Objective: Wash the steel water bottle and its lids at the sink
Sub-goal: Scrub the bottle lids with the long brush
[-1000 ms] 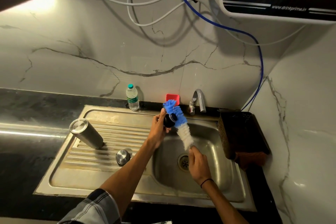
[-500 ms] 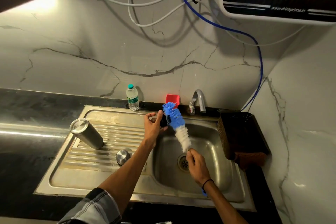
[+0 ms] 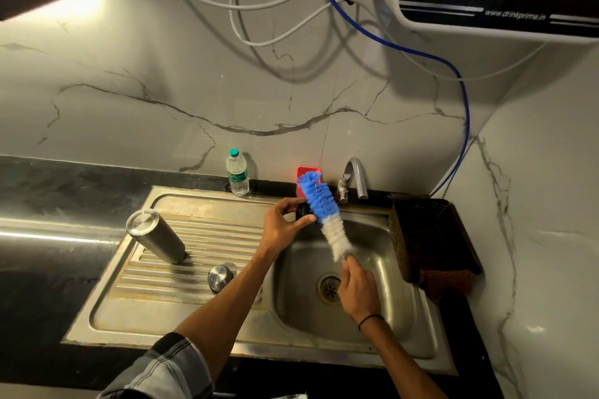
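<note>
My left hand (image 3: 281, 226) is curled round a small dark lid (image 3: 303, 211), thumb and fingertips pinching its rim, and I hold it above the back edge of the steel sink basin (image 3: 402, 311). My right hand (image 3: 358, 290) grips the lower end of a long bottle brush (image 3: 324, 210) with blue bristles at the tip and white bristles nearer my fingers; the handle is hidden inside my closed fist. The brush slants up and away from that hand, and its blue part lies against the lid, just beside my left fingertips. A thin black band (image 3: 369, 321) sits on my right wrist.

To the left of my left hand, on the ribbed steel drainboard (image 3: 181, 272), the cylindrical steel water bottle (image 3: 155, 236) stands bottom up. Nearer to me, just left of my left forearm, a small round steel lid (image 3: 220, 277) rests on the same ribs, apart from the bottle.

Beyond my left hand a clear plastic bottle with a green cap (image 3: 237, 175) stands at the wall. Behind the brush tip is a red holder (image 3: 308, 172), and a curved chrome tap (image 3: 353, 180) rises just right of it. To the right of my right hand a dark perforated basket (image 3: 431, 236) sits on the black counter (image 3: 64, 191).
</note>
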